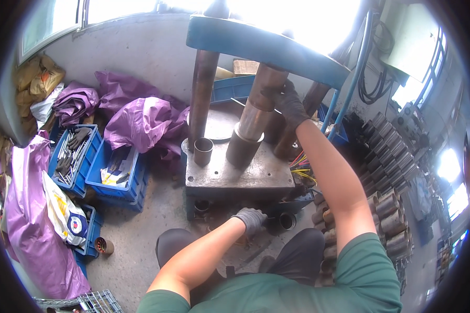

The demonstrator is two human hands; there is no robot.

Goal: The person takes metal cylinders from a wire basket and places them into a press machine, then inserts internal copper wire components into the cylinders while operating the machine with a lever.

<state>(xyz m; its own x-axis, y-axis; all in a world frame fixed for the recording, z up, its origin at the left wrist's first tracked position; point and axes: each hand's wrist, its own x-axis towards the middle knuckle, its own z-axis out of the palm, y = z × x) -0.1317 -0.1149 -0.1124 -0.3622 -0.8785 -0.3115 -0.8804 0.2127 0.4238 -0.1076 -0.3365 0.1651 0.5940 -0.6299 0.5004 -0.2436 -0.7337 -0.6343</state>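
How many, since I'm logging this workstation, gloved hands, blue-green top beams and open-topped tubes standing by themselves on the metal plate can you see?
Gloved hands: 2 (left hand, right hand)
Blue-green top beam: 1
Open-topped tube by itself on the metal plate: 1
Total: 4

Before you, the press bed (256,176) bears a short open tube (203,154) near its left edge and a thicker metal cylinder (243,151) nearer the middle.
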